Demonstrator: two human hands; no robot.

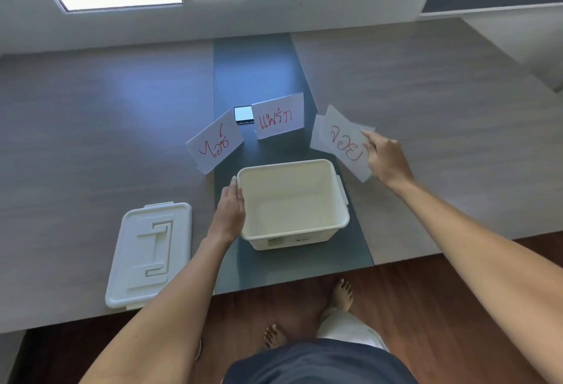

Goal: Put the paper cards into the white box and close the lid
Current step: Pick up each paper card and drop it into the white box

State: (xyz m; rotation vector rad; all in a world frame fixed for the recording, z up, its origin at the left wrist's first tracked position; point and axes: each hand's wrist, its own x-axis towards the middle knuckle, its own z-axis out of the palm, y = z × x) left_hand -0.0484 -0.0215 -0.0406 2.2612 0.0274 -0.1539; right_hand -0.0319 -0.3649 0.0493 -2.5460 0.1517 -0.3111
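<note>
White box (292, 204) sits lidless, left hand (230, 211) flat against its left wall, right hand (385, 158) pinching a paper card (341, 140) beyond its right rim, 2 more cards (214, 141) standing behind it.

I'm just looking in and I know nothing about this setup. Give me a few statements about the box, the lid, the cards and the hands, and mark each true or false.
1. The box has cards inside. False: it is empty.
2. The lid lies on the table to the left of the box. True.
3. The right hand holds a card. True.
4. The left hand is picking up the lid. False: it rests against the left side of the box.
5. Two cards stand behind the box, the left card and the middle card. True.
</note>
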